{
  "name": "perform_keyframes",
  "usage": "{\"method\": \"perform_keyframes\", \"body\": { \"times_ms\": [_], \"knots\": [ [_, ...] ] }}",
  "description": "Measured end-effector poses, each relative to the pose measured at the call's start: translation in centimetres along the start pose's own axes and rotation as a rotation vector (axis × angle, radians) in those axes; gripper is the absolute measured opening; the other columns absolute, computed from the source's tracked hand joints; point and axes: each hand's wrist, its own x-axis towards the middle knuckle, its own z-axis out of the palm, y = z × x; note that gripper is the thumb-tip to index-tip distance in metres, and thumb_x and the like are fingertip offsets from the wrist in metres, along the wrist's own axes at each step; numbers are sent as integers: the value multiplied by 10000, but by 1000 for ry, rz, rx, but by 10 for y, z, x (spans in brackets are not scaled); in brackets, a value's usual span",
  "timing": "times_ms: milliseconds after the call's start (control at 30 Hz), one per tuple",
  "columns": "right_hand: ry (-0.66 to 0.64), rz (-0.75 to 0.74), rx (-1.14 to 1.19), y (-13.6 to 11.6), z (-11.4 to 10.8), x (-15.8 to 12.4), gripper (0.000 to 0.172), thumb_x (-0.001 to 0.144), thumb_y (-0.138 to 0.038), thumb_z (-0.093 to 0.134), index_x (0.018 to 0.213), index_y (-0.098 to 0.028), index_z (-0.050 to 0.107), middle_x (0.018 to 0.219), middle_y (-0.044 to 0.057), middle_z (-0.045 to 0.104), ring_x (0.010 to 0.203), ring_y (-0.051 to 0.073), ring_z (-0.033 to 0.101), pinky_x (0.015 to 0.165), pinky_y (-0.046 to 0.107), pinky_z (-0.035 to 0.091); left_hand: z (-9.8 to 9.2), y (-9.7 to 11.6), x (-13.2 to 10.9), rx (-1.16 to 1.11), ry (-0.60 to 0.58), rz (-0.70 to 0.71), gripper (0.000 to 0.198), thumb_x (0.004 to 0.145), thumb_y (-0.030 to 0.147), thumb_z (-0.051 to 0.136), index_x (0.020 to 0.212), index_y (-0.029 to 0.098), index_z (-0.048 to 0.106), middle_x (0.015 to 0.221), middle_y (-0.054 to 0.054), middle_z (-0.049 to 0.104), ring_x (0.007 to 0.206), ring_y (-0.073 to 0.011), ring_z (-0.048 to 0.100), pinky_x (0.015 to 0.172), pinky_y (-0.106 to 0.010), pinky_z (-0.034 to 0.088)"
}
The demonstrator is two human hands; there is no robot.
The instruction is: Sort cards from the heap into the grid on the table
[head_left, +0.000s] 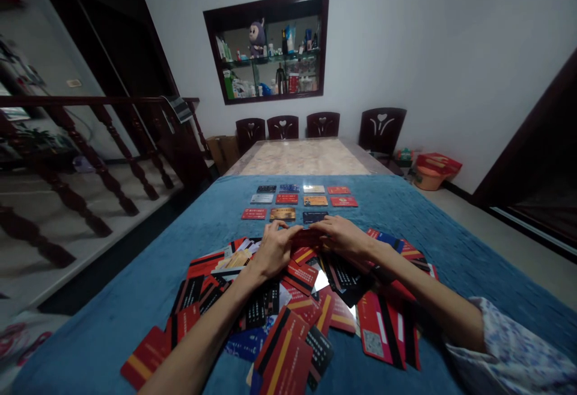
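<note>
My left hand (273,249) and my right hand (346,235) meet over the far edge of a loose pile of cards (306,305) on a blue cloth (135,287). Together they grip a dark red card (308,237) between their fingertips. The pile holds several red, black and blue cards, some face down with magnetic stripes showing. Beyond the hands, cards lie in neat rows (300,201): the nearest row holds a red card (253,214), a gold card (282,214) and a dark card (314,217) just past my fingers.
The blue cloth covers the near part of a long marble-topped table (304,157). Several dark wooden chairs (322,124) stand at its far end. A wooden railing (112,142) runs on the left. A wall niche (270,46) holds bottles. A red basket (435,169) sits on the floor at the right.
</note>
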Motion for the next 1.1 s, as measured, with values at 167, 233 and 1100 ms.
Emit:
{"method": "perform_keyframes", "body": {
  "times_ms": [167, 233, 1100],
  "knots": [
    [6, -19, -23, -4, -1, -1, 420, 836, -160, 594, 1252, -222, 591, 1101, 98, 690, 1010, 233, 585, 788, 348, 386, 1, 2, 0, 10, 10, -10, 511, 822, 20, 493, 1267, 236, 621, 1008, -72, 677, 1012, -229, 531, 898, -400, 400],
    [16, -17, -39, -6, -1, -1, 429, 838, -165, 597, 1263, -224, 583, 1092, 101, 683, 1002, 233, 576, 789, 351, 373, 2, 1, 0, 16, 24, -28, 506, 818, 15, 493, 1250, 238, 633, 1000, -67, 682, 991, -225, 533, 890, -396, 397],
    [317, -21, -201, -13, 10, -1, 479, 836, -334, 653, 1269, -170, 529, 1138, 159, 603, 1025, 294, 531, 839, 402, 394, -12, 8, 5, 16, 32, -165, 523, 820, 80, 511, 1329, 195, 550, 1129, -88, 666, 1037, -241, 516, 917, -423, 395]
  ]
}}
